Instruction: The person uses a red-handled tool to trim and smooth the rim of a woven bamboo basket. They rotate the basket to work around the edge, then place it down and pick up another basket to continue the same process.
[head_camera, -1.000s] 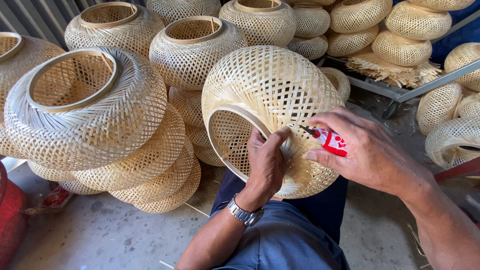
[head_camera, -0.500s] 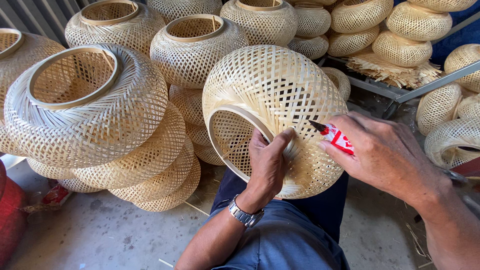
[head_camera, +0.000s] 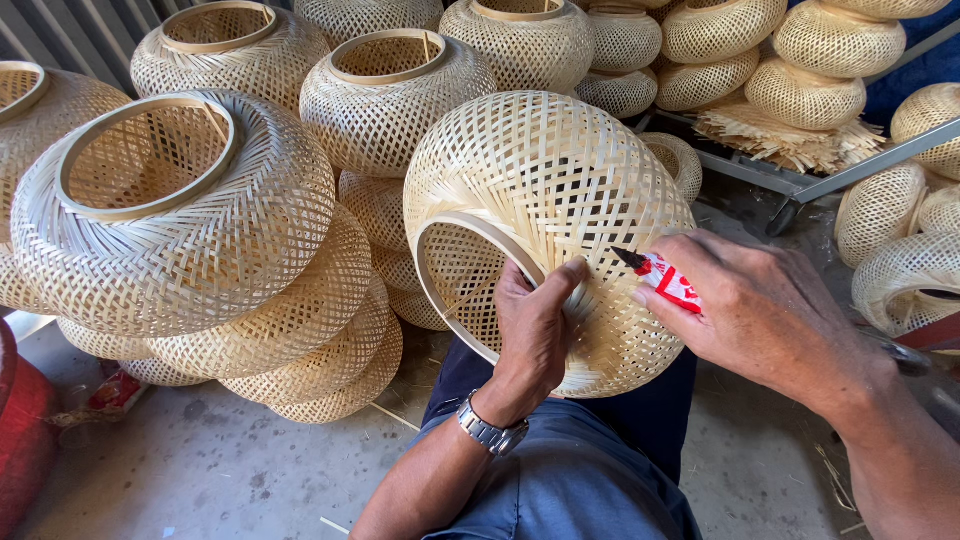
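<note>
Left hand (head_camera: 535, 330): I see it gripping the lower rim of the woven bamboo shade (head_camera: 550, 215), thumb pressed on the weave, fingers curled inside the opening; wristwatch (head_camera: 490, 432) on the wrist.
Right hand (head_camera: 765, 310): I see it closed around a small red-and-white tube (head_camera: 665, 280), dark nozzle aimed at the weave just beside the left thumb; whether the tip touches, I cannot tell.
Shade position: resting over my lap on blue trousers (head_camera: 570, 480), tilted, ringed opening facing down-left toward the camera.
Floor (head_camera: 200, 470): grey concrete, a few loose bamboo slivers.
Left edge: part of a red object (head_camera: 20, 430), unclear what kind.
Left stack: large shade with wooden ring (head_camera: 170, 215) lying atop flatter woven ones piled beneath.
Behind: two rounder ringed shades (head_camera: 385, 95), openings up.
Far right: metal rack (head_camera: 800, 175) carrying more woven shades and a bundle of strips (head_camera: 770, 135).
</note>
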